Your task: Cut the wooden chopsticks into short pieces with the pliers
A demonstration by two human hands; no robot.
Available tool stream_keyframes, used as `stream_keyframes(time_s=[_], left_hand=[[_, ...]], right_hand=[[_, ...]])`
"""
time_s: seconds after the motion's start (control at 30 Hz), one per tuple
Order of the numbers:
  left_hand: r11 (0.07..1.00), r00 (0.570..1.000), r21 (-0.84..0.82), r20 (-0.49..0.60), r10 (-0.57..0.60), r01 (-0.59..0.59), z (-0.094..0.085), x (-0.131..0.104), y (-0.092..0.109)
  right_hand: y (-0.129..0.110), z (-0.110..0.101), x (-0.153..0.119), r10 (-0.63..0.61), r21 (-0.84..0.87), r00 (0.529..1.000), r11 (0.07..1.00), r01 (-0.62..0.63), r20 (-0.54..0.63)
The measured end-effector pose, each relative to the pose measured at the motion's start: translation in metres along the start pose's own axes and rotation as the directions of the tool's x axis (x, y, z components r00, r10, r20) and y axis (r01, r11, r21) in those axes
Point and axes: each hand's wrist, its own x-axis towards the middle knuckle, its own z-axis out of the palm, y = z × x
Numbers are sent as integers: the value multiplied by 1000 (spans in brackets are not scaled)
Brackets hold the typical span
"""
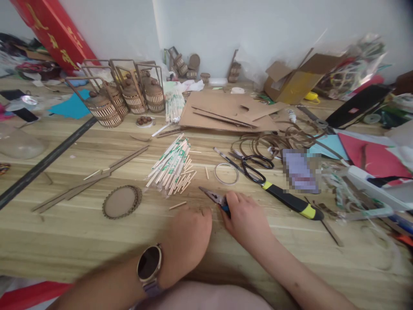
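Note:
In front of my body, my right hand [248, 214] is wrapped around a pair of pliers [217, 197], its pointed metal jaws turned to the upper left. Close beside it, my left hand [190, 232], with a watch [149, 263] on the wrist, is curled closed; whatever its fingers may hold is hidden. Just beyond that hand lies one short wooden stick piece [178, 206]. More cut pieces [186, 182] lie beside a pile of paper-wrapped chopsticks [169, 165] with green print. A round brown disc with a ridged edge [121, 201] rests to the left.
Black-handled scissors [254, 168], a clear ring [226, 173] and a black-and-yellow handled tool [292, 200] lie right of centre. Several lidded slatted baskets [105, 111] with tall handles stand back left. Flat cardboard [222, 103], coiled brown strips [258, 142] and an open box [297, 82] lie farther back.

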Motion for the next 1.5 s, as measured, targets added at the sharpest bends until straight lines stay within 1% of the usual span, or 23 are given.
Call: stream_keyframes(time_s=[0.07, 0.1, 0.13, 0.2, 0.23, 0.3, 0.33, 0.37, 0.4, 0.47, 0.53, 0.63, 0.73, 0.8, 0.9, 1.0, 1.07, 1.1, 1.17, 1.23, 1.33, 1.43, 1.5], left_hand=[[999, 1000, -42, 3, 12, -12, 1, 0, 1], [997, 999, -78, -31, 19, -21, 1, 1, -2], [991, 998, -131, -60, -5, -3, 1, 3, -6], [937, 993, -345, -83, -83, 49, -1, 9, -18], [868, 992, -495, -81, -98, 46, -2, 12, -25], [647, 997, -763, -49, -58, 0, -1, 19, -36], [534, 1000, -846, -21, -16, -10, 0, 22, -39], [432, 999, -902, 5, 38, -12, 2, 24, -41], [359, 996, -933, 23, 84, -8, 4, 25, -41], [279, 990, -960, 50, 135, 11, 10, 26, -39], [243, 986, -969, 74, 150, 36, 13, 26, -36], [168, 971, -982, 117, 207, 83, 15, 24, -33], [88, 950, -988, 150, 273, 130, 13, 23, -34], [62, 944, -986, 169, 282, 158, 12, 22, -35], [53, 956, -984, 175, 235, 168, 10, 23, -35], [27, 988, -993, 120, 93, 118, 11, 25, -33], [-42, 994, -994, 105, 27, 106, 12, 26, -30], [-89, 993, -990, 112, 20, 114, 13, 27, -29], [-177, 991, -975, 132, 34, 136, 14, 28, -26], [-223, 991, -965, 128, 46, 135, 16, 28, -24], [-218, 996, -972, 84, 39, 91, 19, 27, -22], [-157, 999, -987, 40, 28, 44, 20, 25, -21], [-119, 1000, -993, 23, 21, 25, 20, 25, -21]], right_hand=[[8, -2, 4, 37, 5, 999, 999, -37, -16], [12, -4, 6, 43, 24, 999, 999, -42, -16], [17, -7, 7, 35, 69, 999, 997, -34, -15], [23, -14, 8, -22, 234, 999, 972, 28, -29], [24, -19, 8, -69, 330, 997, 941, 79, -40], [23, -26, 7, -181, 487, 983, 855, 178, -42], [21, -28, 7, -234, 535, 972, 820, 204, -13], [18, -29, 6, -275, 575, 961, 791, 209, 29], [15, -30, 6, -297, 607, 952, 771, 193, 75], [10, -28, 6, -284, 648, 948, 751, 127, 144], [7, -25, 7, -219, 651, 964, 756, 69, 151], [7, -22, 7, -129, 624, 987, 781, 38, 101], [9, -19, 8, -110, 607, 991, 794, 43, 74], [11, -17, 8, -113, 604, 990, 796, 42, 81], [10, -14, 7, -106, 601, 993, 797, 57, 47], [4, -9, 5, -67, 593, 995, 799, 102, -80], [-2, -5, 2, -51, 590, 988, 797, 127, -144], [-4, -3, 1, -52, 586, 986, 799, 138, -161], [-9, 0, -2, -59, 564, 983, 812, 150, -176], [-11, 3, -4, -64, 533, 980, 832, 156, -187], [-12, 5, -5, -60, 499, 973, 850, 168, -225], [-12, 6, -5, -47, 488, 964, 855, 174, -261], [-11, 5, -4, -40, 513, 968, 842, 167, -249]])
